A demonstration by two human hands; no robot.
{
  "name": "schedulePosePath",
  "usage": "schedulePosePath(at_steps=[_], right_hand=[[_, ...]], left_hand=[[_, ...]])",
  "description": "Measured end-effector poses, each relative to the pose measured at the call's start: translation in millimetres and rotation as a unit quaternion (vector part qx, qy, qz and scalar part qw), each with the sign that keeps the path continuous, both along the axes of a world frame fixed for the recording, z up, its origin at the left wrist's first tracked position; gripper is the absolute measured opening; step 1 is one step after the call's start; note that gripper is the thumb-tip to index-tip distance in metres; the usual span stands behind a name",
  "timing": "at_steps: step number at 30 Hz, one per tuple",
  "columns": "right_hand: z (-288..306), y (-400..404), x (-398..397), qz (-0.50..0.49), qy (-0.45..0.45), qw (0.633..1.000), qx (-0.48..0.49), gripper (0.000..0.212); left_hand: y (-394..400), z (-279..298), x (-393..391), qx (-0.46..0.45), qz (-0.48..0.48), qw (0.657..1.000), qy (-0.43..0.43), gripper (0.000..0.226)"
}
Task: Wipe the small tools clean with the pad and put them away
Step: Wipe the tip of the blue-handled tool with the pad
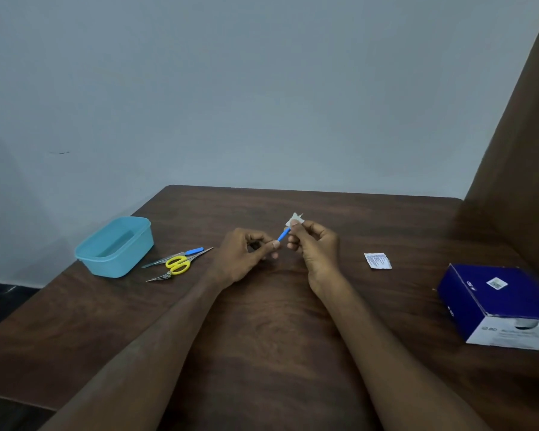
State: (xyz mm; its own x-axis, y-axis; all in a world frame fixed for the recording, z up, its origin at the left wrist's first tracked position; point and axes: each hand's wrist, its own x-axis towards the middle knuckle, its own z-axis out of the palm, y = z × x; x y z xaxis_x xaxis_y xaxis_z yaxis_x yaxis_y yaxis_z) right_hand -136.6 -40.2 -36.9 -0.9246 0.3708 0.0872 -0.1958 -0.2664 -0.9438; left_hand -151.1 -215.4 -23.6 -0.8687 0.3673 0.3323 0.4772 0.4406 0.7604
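Farthest out to the left of the grip sits the teal tub (114, 247), lidless and near the table (262, 321) edge; I take it to be where the cleaned tools will go, since nothing else here could hold them. Between the tub and the grip lies a little cluster of waiting tools: the yellow-handled scissors (177, 265), a pair of slim metal tweezers (181, 258) and a second blue-handled tool (193, 251), laid close together, probably so each can be picked up in turn.

The left hand (246, 255) pinches the near end of the blue-handled tool (283, 235) between thumb and forefinger, steadying it at a slant above the table. Just to the right, the right hand (313, 244) has its thumb and fingers clamped on the white pad (294, 219), which is folded round the tool's far end. The two grips are almost touching, with only a short run of blue handle showing between them. The working tip is hidden in the pad, so I cannot tell what kind of tool it is.

Well to the right of the grip lies the torn wrapper (377, 261), flat on the table, presumably from the pad. Farther right still, the dark blue box (498, 303) rests near the edge, likely the supply of pads.
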Motion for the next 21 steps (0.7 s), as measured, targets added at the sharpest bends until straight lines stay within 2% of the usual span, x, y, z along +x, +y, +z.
schedulePosePath(at_steps=[4, 10, 15, 21], right_hand=[[1.9, 0.5, 2.1, -0.006, 0.001, 1.0, 0.005, 0.014], [3.4, -0.2, 1.2, -0.009, 0.009, 1.0, -0.018, 0.02], [5.8, 0.5, 3.5, -0.002, 0.006, 1.0, -0.007, 0.015], [6.4, 1.9, 1.9, -0.006, 0.01, 1.0, -0.028, 0.024]], left_hand=[[0.8, 0.3, 0.3, 0.002, -0.002, 1.0, -0.002, 0.023], [-0.3, -0.5, -0.1, -0.006, -0.003, 1.0, 0.011, 0.019], [-0.8, -0.3, -0.7, -0.003, -0.005, 1.0, 0.01, 0.018], [-0.4, 0.3, -0.5, -0.009, -0.01, 1.0, 0.014, 0.019]])
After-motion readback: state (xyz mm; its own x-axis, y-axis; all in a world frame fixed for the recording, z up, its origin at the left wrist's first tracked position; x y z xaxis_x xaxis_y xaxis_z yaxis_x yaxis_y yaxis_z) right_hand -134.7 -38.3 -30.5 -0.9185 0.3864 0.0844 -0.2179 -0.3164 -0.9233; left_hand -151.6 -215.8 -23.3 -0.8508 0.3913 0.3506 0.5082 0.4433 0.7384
